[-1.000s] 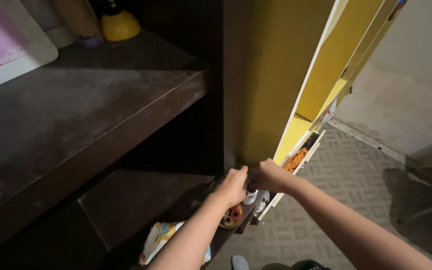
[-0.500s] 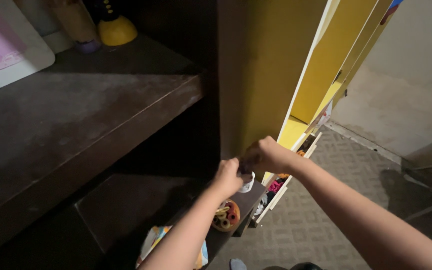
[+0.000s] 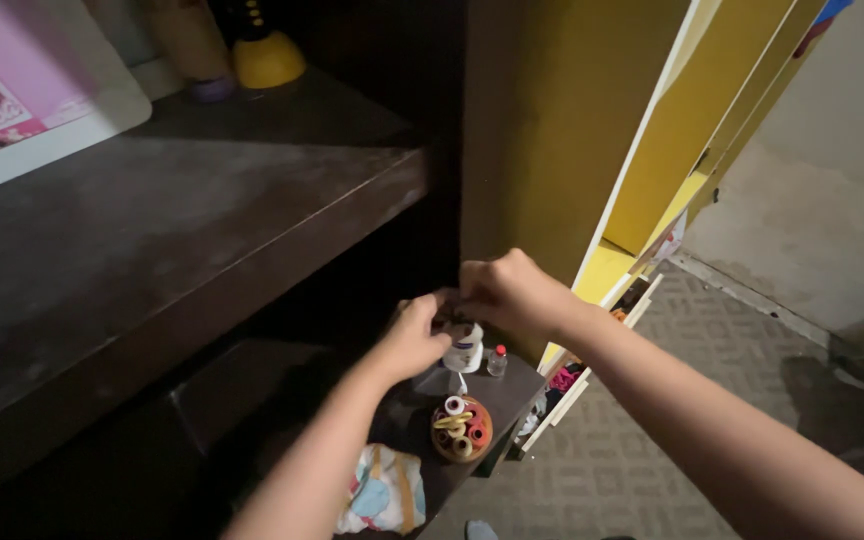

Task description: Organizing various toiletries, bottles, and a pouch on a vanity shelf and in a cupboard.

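Over dark shelf point(image 3: 472, 400), both hands point(image 3: 472, 310) grip white bottle point(image 3: 466, 352).

At upper left we see a pink poster board point(image 3: 22, 100) and a yellow lamp base point(image 3: 267, 58); a round basket of rings point(image 3: 461, 428) sits at lower centre.

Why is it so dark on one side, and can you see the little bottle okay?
Head view: the brown shelves sit in deep shadow, while the yellow cabinet catches light. The small white bottle between the left hand and right hand looks dim and slightly blurred.
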